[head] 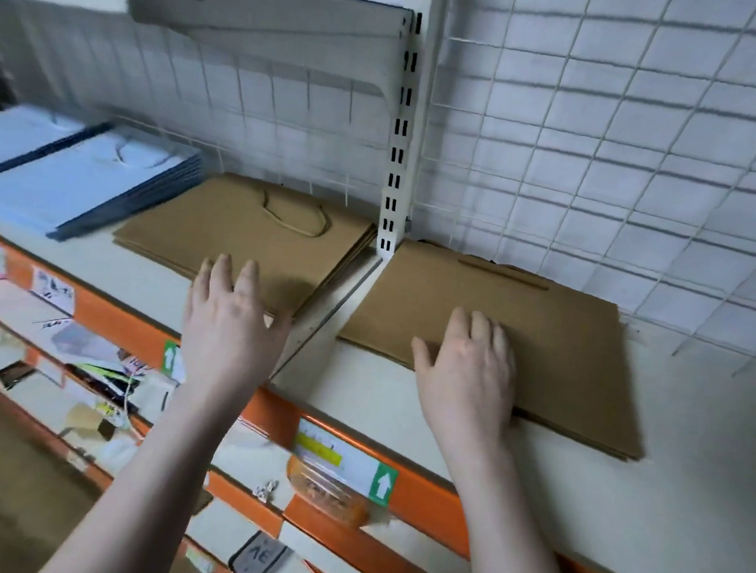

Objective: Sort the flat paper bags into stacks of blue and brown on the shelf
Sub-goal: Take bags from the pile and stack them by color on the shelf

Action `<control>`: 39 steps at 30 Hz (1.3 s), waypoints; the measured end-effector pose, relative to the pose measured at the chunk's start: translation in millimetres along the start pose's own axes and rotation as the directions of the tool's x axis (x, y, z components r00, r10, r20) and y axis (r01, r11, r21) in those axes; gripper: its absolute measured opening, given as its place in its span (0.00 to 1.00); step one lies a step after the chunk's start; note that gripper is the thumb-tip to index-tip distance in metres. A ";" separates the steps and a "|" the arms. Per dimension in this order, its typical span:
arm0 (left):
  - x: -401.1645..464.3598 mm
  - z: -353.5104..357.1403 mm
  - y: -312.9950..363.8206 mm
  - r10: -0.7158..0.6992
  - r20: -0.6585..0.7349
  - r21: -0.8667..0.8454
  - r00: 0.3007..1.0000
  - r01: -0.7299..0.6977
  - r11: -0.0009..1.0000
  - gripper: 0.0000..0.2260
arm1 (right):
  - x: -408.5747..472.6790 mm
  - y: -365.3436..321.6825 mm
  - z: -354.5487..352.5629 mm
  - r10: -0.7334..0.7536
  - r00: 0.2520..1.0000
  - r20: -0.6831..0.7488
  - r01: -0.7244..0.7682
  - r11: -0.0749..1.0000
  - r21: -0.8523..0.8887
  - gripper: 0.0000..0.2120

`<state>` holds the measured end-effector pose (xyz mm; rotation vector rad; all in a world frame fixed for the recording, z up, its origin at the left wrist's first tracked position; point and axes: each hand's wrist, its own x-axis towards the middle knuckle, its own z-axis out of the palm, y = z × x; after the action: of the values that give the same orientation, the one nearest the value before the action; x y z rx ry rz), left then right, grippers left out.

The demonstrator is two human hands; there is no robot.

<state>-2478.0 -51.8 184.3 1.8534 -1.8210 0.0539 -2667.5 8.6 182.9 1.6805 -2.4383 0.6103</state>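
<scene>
A stack of light blue flat bags (84, 176) lies at the shelf's left. Beside it sits a brown stack (245, 232) with a cord handle on top. Another brown stack (520, 332) lies right of the white upright post. My left hand (230, 320) hovers with straight fingers over the near corner of the middle brown stack. My right hand (469, 364) rests flat on the front left part of the right brown stack, its thumb spread out over the stack's left edge.
The white shelf (692, 442) has an orange front rail (420, 490) with labels and green arrow stickers. A slotted upright post (399, 153) and a bracket stand at the back against a wire grid wall (623, 147). Lower shelves at left hold mixed paper goods.
</scene>
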 end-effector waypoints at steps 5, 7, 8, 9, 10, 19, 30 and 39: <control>4.0 -27.2 -69.9 -0.080 -0.016 0.008 0.997 0.080 0.997 0.30 | -11.4 -77.1 15.9 -0.084 0.996 -0.027 0.085 0.995 0.050 0.26; 6.8 -39.2 -109.3 -0.100 -0.047 -0.010 0.994 0.100 0.995 0.29 | -19.7 -116.2 24.8 -0.114 0.993 -0.019 0.115 0.991 0.061 0.26; 8.8 -45.6 -130.4 -0.104 -0.064 -0.016 0.993 0.103 0.995 0.29 | -24.2 -136.3 29.3 -0.131 0.991 -0.024 0.132 0.989 0.071 0.26; 10.7 -52.5 -152.1 -0.111 -0.072 -0.012 0.991 0.110 0.994 0.29 | -29.4 -156.9 33.5 -0.146 0.989 -0.030 0.148 0.986 0.082 0.26; 12.7 -59.8 -175.1 -0.122 -0.076 -0.005 0.990 0.122 0.993 0.29 | -35.2 -179.3 37.1 -0.167 0.986 -0.016 0.168 0.982 0.089 0.27; 31.8 -126.1 -352.9 -0.188 -0.153 0.065 0.970 0.200 0.978 0.28 | -77.7 -360.4 74.7 -0.328 0.942 0.064 0.314 0.935 0.165 0.29; 94.0 -140.7 -492.3 -0.267 -0.189 0.098 0.945 0.288 0.952 0.29 | -56.4 -520.3 120.3 -0.441 0.895 0.073 0.419 0.885 0.205 0.28; 229.4 -140.4 -611.1 -0.323 -0.207 0.145 0.924 0.355 0.924 0.26 | 26.1 -687.3 195.2 -0.476 0.879 0.028 0.440 0.833 0.335 0.27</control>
<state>-1837.6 -240.2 185.1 2.1904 -1.3894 0.2588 -2022.0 -298.5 191.2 2.3815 -1.9446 0.8895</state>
